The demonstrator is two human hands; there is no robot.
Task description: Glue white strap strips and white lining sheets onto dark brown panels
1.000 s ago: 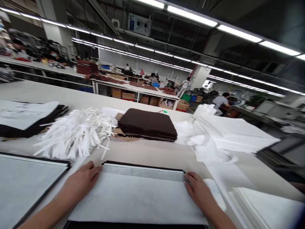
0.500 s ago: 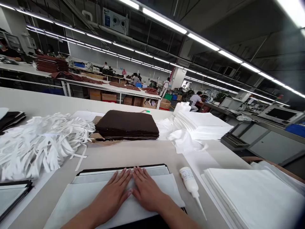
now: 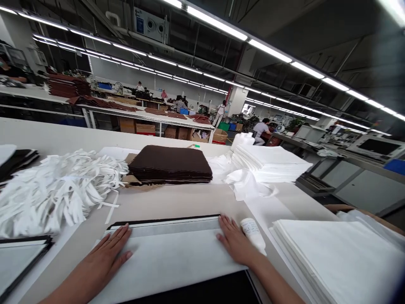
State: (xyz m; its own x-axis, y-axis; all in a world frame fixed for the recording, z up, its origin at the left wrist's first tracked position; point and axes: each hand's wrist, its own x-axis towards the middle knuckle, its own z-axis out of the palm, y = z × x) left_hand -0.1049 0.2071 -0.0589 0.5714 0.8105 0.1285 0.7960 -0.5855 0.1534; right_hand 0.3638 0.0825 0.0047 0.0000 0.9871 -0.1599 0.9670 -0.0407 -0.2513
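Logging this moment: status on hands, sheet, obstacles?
Left hand flat on pale sheet, right hand at its right edge. Sheet overlies black piece. Bottle close beside right hand.

Rows of white tubes [image 3: 217, 23] light the scene from overhead, and we note a dim ceiling [image 3: 284, 25] above a bright table [image 3: 190, 198], where the white stack [image 3: 268, 158] nearly washes out and the pale sheet [image 3: 171, 253] bears only faint, soft shadows. At upper right we see glare trailing into haze; at lower right, a dark blur. We find the wide view slanted, stretched towards its edges.
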